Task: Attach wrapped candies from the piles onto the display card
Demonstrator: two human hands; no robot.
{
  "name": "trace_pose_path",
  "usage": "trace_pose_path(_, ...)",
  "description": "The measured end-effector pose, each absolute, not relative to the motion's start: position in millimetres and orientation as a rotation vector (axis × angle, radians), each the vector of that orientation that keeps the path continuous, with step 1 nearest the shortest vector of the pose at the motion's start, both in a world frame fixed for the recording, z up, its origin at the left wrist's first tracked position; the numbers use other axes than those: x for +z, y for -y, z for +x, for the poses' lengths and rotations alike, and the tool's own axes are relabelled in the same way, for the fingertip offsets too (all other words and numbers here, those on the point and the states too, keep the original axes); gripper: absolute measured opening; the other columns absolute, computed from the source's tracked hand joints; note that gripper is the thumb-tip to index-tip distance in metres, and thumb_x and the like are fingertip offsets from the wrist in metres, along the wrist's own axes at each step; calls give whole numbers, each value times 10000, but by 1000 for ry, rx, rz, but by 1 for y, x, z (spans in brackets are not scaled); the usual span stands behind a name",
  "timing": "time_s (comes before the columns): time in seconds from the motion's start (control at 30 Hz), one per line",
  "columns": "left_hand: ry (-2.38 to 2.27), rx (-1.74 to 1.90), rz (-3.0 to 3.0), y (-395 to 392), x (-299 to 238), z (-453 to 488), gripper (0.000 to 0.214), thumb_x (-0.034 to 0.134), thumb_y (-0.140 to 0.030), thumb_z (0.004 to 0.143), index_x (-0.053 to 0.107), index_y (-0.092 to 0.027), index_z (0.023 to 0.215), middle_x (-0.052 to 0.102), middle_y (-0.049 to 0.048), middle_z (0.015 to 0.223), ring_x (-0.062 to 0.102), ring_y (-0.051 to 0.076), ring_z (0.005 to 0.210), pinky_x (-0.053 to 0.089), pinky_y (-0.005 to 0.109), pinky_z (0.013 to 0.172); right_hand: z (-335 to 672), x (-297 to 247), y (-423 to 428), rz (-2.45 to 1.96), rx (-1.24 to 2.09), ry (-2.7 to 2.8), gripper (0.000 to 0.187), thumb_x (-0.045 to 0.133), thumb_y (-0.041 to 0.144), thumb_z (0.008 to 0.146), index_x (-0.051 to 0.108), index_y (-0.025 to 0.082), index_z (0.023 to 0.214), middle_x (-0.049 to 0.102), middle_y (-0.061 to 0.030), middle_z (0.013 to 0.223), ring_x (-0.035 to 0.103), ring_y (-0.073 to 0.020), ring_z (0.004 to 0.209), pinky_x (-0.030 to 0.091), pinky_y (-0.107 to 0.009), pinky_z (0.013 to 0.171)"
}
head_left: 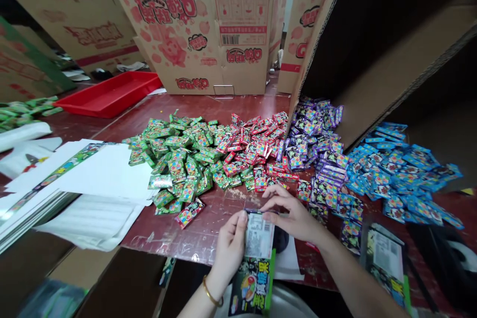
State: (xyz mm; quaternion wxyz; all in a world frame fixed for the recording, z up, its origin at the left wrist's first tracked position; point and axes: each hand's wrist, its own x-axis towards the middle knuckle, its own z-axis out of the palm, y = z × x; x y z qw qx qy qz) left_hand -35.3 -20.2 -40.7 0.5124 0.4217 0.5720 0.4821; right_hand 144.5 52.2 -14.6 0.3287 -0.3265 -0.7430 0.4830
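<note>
My left hand (229, 248) grips the left edge of a long printed bag (257, 258) with a white label panel and a green and black lower part. My right hand (294, 216) pinches the bag's top edge from the right. Both hands hold it just above the near edge of the dark red table (208, 104). Beyond the hands lie heaps of small candy packets: green ones (175, 159) at the left, red ones (253, 146) in the middle, purple ones (320, 159) and blue ones (398, 174) at the right.
White sheets and printed strips (97, 179) are stacked at the left. A red tray (108, 94) sits at the back left. Large printed cartons (201, 25) stand behind, and an open carton (391, 49) lies tipped at the right. Another printed bag (387, 263) lies at the near right.
</note>
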Motion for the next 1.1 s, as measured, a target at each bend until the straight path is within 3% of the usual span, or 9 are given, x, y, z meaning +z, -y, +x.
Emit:
trace_pose_path(0.13,-1400,1193,939,27,-48,-38,371,491,-496,871,550,-152,748,505,-9,641,442,121,594,383,211,559,129,-37,-52,-847,1549,1696,178,682,326,778,695,173,868,613,-62,942,603,-171,890,474,-315,815)
trace_pose_path(0.3,-1339,1219,971,29,-46,-44,466,551,-412,862,407,-219,1261,610,56,942,561,168,744,452,236,616,106,-57,-32,-941,1476,1567,196,728,359,723,688,167,726,639,-43,778,608,-171,761,486,-296,712)
trace_pose_path(0.4,-1344,1123,1180,26,-44,-51,316,555,-371,869,494,-209,1133,588,60,979,562,167,815,458,229,649,116,-58,-37,-927,1445,1633,214,693,379,757,700,183,842,648,-57,877,617,-182,821,490,-315,763)
trace_pose_path(0.5,-1389,1099,1224,22,-43,-56,215,552,-364,873,506,-201,1005,554,16,855,536,138,738,447,213,618,152,-64,-71,-1197,1097,1467,313,636,409,793,644,196,1022,631,-82,979,605,-200,883,482,-364,814)
trace_pose_path(0.6,-1344,1091,1159,20,-45,-55,261,584,-354,853,437,-217,1019,517,-15,824,517,119,678,451,207,577,191,-77,-111,-1408,793,1473,343,764,404,617,648,181,851,588,-93,977,505,-271,1044,380,-461,955)
trace_pose_path(0.7,-1335,1158,1139,17,-49,-51,371,649,-308,809,369,-228,1040,514,-20,860,533,124,740,472,227,657,205,-86,-126,-1395,909,1502,328,790,412,558,570,182,639,567,-50,779,529,-253,902,398,-458,915)
trace_pose_path(0.87,-1282,1219,1101,14,-53,-39,436,670,-271,792,304,-239,1027,512,-39,820,539,127,744,461,241,688,184,-73,-102,-1247,1253,1400,347,599,484,790,534,177,940,609,-48,824,585,-171,725,496,-337,712)
trace_pose_path(1.0,-1284,1204,1121,15,-53,-32,421,663,-276,801,307,-234,1022,503,-43,791,527,121,725,450,236,675,161,-53,-83,-1022,1585,1117,354,692,389,737,502,204,970,603,-33,892,595,-153,773,493,-288,705)
trace_pose_path(1.1,-1267,1202,1120,16,-51,-31,417,661,-277,804,306,-232,1019,506,-43,782,536,124,723,453,243,675,149,-41,-69,-1009,1549,1241,334,724,303,699,513,198,935,601,-34,900,596,-166,846,477,-306,791)
